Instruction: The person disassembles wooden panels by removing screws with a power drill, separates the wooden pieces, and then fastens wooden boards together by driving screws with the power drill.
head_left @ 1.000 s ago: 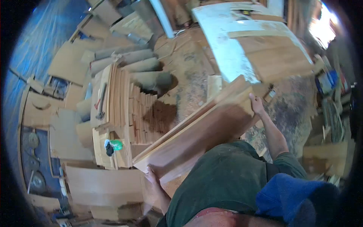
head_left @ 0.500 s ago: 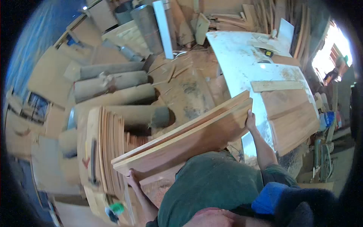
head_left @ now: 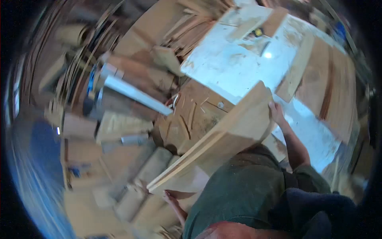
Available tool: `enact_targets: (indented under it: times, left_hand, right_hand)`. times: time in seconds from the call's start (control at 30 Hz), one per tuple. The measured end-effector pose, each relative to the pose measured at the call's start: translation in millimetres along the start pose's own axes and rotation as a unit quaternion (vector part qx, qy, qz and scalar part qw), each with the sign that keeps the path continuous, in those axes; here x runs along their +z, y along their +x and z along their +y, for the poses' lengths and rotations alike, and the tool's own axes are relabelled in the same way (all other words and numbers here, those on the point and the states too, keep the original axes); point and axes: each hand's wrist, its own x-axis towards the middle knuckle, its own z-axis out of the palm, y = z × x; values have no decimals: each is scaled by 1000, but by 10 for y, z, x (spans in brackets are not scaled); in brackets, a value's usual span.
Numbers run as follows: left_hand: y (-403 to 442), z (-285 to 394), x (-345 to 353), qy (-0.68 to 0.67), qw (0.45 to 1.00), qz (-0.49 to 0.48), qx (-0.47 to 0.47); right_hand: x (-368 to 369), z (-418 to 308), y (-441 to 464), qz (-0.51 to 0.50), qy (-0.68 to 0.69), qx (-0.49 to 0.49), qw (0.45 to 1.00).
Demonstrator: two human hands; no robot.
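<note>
Two long wooden boards [head_left: 223, 139], face to face with a thin gap showing along their upper edge, slant across my front. My left hand [head_left: 171, 197] grips them near the lower-left end, its fingers partly hidden behind the wood. At the upper-right end my right hand [head_left: 275, 113] is closed on the edge. Behind that end lies a white worktop [head_left: 223, 63], with a pale wooden strip [head_left: 295, 68] and brown wood panels [head_left: 318, 75] on it.
A yellow-black tape measure [head_left: 258, 32] sits among wood pieces on the worktop. Scraps [head_left: 185, 126] litter the brown floor. Left of it are a white strip [head_left: 137, 95], large grey rolls [head_left: 137, 187] and blue sheeting [head_left: 36, 175], blurred by motion.
My view has turned to the right, and the boards have swung with my body, now slanting more steeply. Both hands still hold them; the worktop appears closer.
</note>
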Motion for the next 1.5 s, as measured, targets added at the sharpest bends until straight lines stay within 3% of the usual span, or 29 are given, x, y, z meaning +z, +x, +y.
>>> enact_targets:
  times: [0.07,0.13,0.17,0.27,0.33,0.4,0.43,0.5,0.53,0.6,0.67,0.73,0.8,0.87,1.0,1.07,1.1,1.13,1.17,1.23,1.3,1.33,1.4,1.43,1.47,1.5]
  left_hand:
    - [361,670,1262,7,996,-70,46]
    - [1388,406,1266,49,988,-104,-99]
    - [1781,307,1430,165,976,-127,-65]
    - [2724,79,2576,54,977,-178,-107]
    - [2952,635,3584,238,944,-225,31]
    - [3382,517,4500,180,951,-249,46]
    - [3694,441,4914,263,919,-289,47]
    - [4277,367,5686,350,862,-362,58]
    - [4493,333,6263,345,851,-396,-3]
    - [4723,430,7212,363,796,-482,-51]
    - [4983,242,8004,251,773,-576,-87]
    - [5010,219,8641,246,748,-611,-81]
    - [5039,105,9235,243,729,-635,-77]
    - [5330,-225,9655,333,666,-655,-129]
    - [5558,-469,10367,372,584,-705,-154]
    - [5551,-108,10603,519,418,-705,242]
    - [5288,220,10633,527,501,-627,280]
    - [5046,301,10668,529,502,-628,270]
    - [4796,345,10712,395,574,-687,208]
    - [4437,-129,10829,263,602,-716,235]
    - [3892,-702,10810,323,563,-670,361]
    - [3600,-792,10733,369,552,-637,392]
    - [3466,-1211,10672,357,561,-617,421]
    - [3370,-1360,10719,345,563,-592,462]
    - [3227,-1418,10826,344,575,-596,444]
    - [3235,-1468,10844,316,597,-578,458]
  right_hand:
    - [-47,-171,195,34,-20,20,999]
    - [227,-226,512,23,-4,43,999]
    - [162,102,741,39,15,61,997]
    - [262,-126,900,144,10,43,989]
    - [435,-163,966,225,0,15,974]
    - [278,324,1037,283,5,49,958]
    - [285,352,1027,319,4,48,947]
    - [413,338,946,292,38,114,949]
    - [462,497,973,359,-89,181,912]
    - [708,724,932,399,-236,237,854]
    - [779,1322,914,444,-365,249,780]
    - [1344,622,1045,459,-287,348,765]
    - [1509,691,1146,400,-346,352,772]
    - [1700,647,1308,466,-275,454,709]
    - [1881,536,1618,525,-255,441,682]
    - [1957,332,1890,568,-239,457,641]
    - [2038,118,2109,566,-246,461,638]
    - [2144,-105,2357,593,-410,408,560]
    - [2207,-252,2587,600,-558,338,463]
    - [1923,-219,3094,573,-447,271,632]
    - [1812,-630,3795,472,-343,295,756]
    - [1599,-160,4200,523,-285,245,765]
    - [1482,-271,4860,498,-268,199,801]
    - [1347,-141,5146,519,-285,190,783]
    - [1206,8,5428,539,-303,182,765]
    - [1102,74,5631,564,-240,156,775]
